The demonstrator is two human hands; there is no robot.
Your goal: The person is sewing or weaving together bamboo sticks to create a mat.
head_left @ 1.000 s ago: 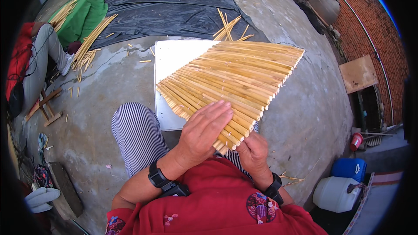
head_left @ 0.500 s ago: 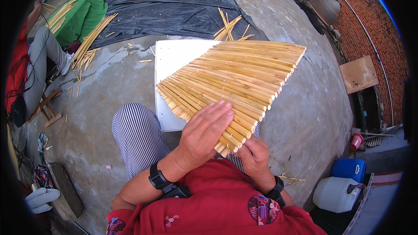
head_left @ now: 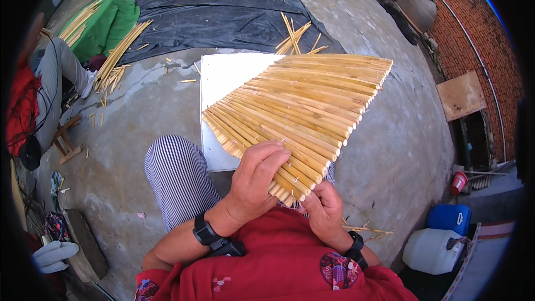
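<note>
A fan-shaped mat of bound yellow sticks (head_left: 301, 95) lies slanted over a white board (head_left: 220, 78) at my lap, its narrower end toward me. My left hand (head_left: 256, 175) rests on the mat's lower left part, fingers bent over the sticks and gripping them. Under the lower right edge my right hand (head_left: 323, 209) has its thumb at the cut stick ends; its other fingers are partly hidden, holding the mat. My striped trouser leg (head_left: 178, 173) shows below the board.
A person (head_left: 53, 78) sits at left beside loose sticks (head_left: 117, 50), a green cloth (head_left: 111, 22) and a wooden stool (head_left: 67, 142). A black sheet (head_left: 212, 5) lies behind. At right are a plywood panel (head_left: 460, 95), a blue jerrycan (head_left: 448, 217) and a white one (head_left: 429, 251).
My left hand has shifted slightly down, its fingers more bent over the sticks. The mat's lower end and my right hand sit a little lower. The whole view has dropped slightly.
</note>
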